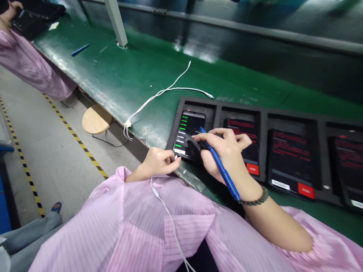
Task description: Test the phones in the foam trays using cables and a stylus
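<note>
My left hand (160, 160) is closed in a pinch at the bottom edge of a lit phone (190, 132), where a bit of white plug shows at the fingertips. A white earphone cable (170, 215) hangs below that hand, in front of the pink striped garment. My right hand (224, 151) grips a blue pen (221, 168), which slants across the palm towards the wrist. Its index finger reaches over the phone's screen, which carries green and white lines of text; I cannot tell if it touches. This phone lies in the leftmost compartment of a black tray (263, 141).
Phones with red text, such as this one (292, 162), lie in the tray's other compartments. White cables (159, 94) cross the green bench (136, 71). Farther off are another blue pen (80, 50), a grey post (116, 22), a stool (96, 119) and a co-worker's pink sleeve (36, 68).
</note>
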Motion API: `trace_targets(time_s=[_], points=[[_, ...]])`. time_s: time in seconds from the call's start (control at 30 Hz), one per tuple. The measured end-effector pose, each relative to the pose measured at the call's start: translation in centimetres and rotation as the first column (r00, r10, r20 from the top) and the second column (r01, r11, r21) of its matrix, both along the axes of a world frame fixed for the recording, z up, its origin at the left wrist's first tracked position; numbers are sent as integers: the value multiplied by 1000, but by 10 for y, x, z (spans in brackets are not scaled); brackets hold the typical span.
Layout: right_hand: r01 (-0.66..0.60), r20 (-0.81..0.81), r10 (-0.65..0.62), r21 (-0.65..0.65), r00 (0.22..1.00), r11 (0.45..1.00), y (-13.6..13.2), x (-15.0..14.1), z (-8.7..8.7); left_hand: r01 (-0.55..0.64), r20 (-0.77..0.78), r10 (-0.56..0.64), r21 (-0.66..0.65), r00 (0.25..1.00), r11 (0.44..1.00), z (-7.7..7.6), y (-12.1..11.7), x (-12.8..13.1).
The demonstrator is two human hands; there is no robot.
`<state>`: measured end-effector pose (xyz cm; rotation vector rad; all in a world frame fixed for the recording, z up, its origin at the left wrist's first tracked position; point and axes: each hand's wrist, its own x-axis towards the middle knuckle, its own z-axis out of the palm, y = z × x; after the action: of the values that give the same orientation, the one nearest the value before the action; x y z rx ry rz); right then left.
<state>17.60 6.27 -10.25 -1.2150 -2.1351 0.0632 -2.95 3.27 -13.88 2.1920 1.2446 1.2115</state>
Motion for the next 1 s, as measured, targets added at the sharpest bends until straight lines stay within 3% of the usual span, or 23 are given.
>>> trace_targets(time_s=[0.37,0.47,0.53,0.6,0.67,0.7,1.0], points=[[-136,-85,137,8,987,991,-6,-1,-2,29,46,-31,47,998,998,-4,2,0],[-160,-288,139,-52,948,986,-12,-3,1,24,39,-26,48,999,999,-6,2,0],[-203,-589,50,-197,807,959,-18,-10,3,17,32,-19,55,999,998,-8,2,0],[-284,-809,-118,-333,576,899,-25,-19,3,15,34,-18,71,999,997,-8,3,0],[-309,-876,-240,-385,418,869,-30,-27,-1,17,44,-20,83,999,996,-9,4,0],[-289,-879,-269,-397,393,871,-32,-29,-4,17,50,-22,89,999,996,-10,4,0],[-153,-772,-230,-388,593,909,-35,-13,-19,16,72,-24,108,997,994,-11,4,2]])
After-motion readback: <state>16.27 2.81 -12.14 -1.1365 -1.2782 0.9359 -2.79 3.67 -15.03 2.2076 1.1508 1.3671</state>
